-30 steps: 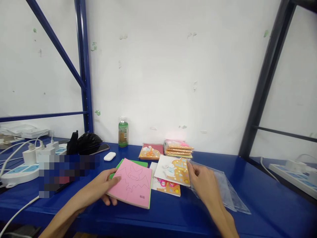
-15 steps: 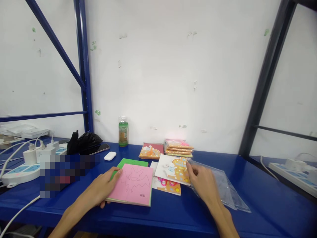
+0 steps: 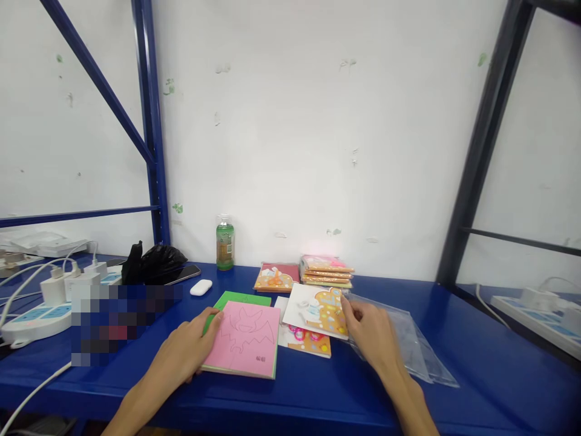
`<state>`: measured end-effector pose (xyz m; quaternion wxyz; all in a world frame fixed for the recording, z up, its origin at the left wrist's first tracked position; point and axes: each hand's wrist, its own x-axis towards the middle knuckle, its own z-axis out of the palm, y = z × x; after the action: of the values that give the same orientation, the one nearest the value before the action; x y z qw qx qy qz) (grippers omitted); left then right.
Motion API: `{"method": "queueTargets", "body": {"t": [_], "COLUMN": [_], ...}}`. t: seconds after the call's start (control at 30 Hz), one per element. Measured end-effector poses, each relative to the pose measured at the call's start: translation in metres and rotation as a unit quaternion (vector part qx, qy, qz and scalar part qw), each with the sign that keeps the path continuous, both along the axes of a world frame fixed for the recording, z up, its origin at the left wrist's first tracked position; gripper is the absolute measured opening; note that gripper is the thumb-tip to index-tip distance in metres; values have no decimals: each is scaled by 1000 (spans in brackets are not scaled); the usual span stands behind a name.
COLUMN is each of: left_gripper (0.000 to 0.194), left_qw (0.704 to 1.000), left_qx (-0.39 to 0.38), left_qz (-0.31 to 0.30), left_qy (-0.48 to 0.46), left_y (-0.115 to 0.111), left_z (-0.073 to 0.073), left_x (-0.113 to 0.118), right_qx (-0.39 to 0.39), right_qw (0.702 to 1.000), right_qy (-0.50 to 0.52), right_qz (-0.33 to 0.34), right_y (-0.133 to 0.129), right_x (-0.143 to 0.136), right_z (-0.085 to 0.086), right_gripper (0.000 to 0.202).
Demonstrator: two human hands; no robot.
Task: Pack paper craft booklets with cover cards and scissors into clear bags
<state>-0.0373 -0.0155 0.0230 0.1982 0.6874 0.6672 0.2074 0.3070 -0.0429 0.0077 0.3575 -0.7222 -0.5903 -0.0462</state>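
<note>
Shelf surface (image 3: 476, 369), blue metal, carries everything; a white wall stands along its rear edge and dark uprights rise at the rear corners.

Clear plastic sleeves (image 3: 417, 351) lie flat right of centre, their long side running from the middle toward the front right corner.

Pink foam sheet (image 3: 245, 339), printed with a bat outline, lies near the front edge left of centre, topmost of a thin stack over a green sheet (image 3: 240, 298) that shows behind it. Its long axis runs from front edge to rear.

Printed card (image 3: 315, 310), white with an orange figure, sits tilted at mid-shelf, its right edge raised off a second printed sheet (image 3: 308, 342) beneath.

Left hand (image 3: 184, 351) rests on the pink sheet's left edge, fingers closed over that edge, thumb on top; it is the nearer hand to this sheet, which lies directly to its right.

Right hand (image 3: 370, 333) pinches the printed card's right edge between thumb and fingertips; the card extends leftward from it, with the sleeves just beside and under the wrist.

Further card packs (image 3: 324, 269) and a green bottle (image 3: 225, 245) stand near the rear edge.
</note>
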Motion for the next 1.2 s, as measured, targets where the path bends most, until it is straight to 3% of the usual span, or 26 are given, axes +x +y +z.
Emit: {"method": "queueTargets", "body": {"t": [0.2,1.2], "left_gripper": [61,63], "left_qw": [989,987], "left_qx": [50,42], "left_qz": [61,50], "left_qy": [124,148], "left_y": [7,7], "left_z": [-12,-16], "left_x": [3,6], "right_qx": [-2,-1], "right_qw": [1000,1000], "right_qy": [0,-14], "right_qz": [-10,-3], "right_y": [-1,0], "right_x": [-1,-1], "right_z": [1,-2], "right_gripper": [52,53]}}
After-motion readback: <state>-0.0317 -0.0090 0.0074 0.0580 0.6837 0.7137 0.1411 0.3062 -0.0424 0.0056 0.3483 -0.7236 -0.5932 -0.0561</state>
